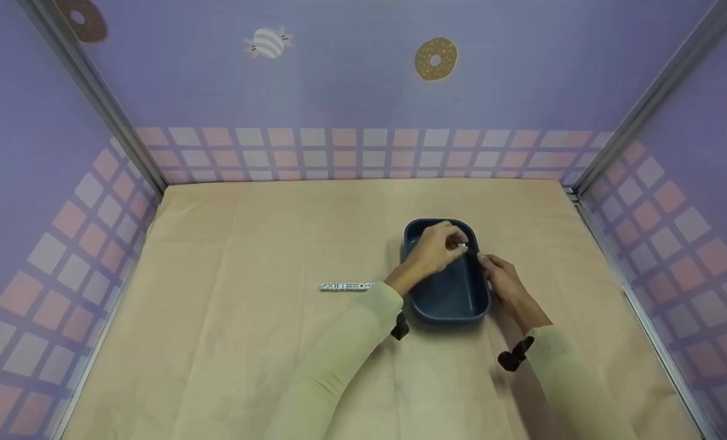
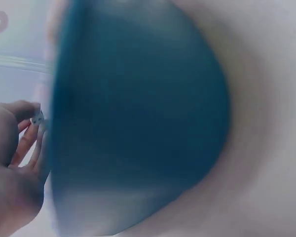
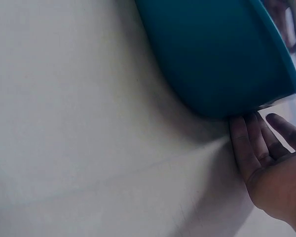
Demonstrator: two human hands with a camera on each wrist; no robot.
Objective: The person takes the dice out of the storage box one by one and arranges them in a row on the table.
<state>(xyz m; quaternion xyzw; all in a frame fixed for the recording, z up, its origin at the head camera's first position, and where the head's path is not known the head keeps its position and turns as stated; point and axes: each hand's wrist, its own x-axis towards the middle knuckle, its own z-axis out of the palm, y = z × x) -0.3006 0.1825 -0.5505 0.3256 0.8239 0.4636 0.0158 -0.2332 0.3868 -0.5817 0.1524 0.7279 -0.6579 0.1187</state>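
Observation:
A deep blue plastic bin (image 1: 446, 287) with rounded corners stands on the table, right of centre. Over its far part, my left hand (image 1: 438, 247) pinches a small white die (image 2: 37, 117) with dark pips between thumb and fingertips. At the bin's right side, my right hand (image 1: 505, 282) holds the wall, with the thumb at the rim and the other fingers (image 3: 242, 140) against the outside near the base. A row of white dice (image 1: 343, 286) with dark pips lies left of the bin, its right end hidden by my left sleeve.
A beige cloth (image 1: 235, 342) covers the table. Purple patterned panels (image 1: 351, 79) enclose the back and both sides, with metal posts (image 1: 104, 104) at the corners. Black straps (image 1: 516, 354) sit on both wrists.

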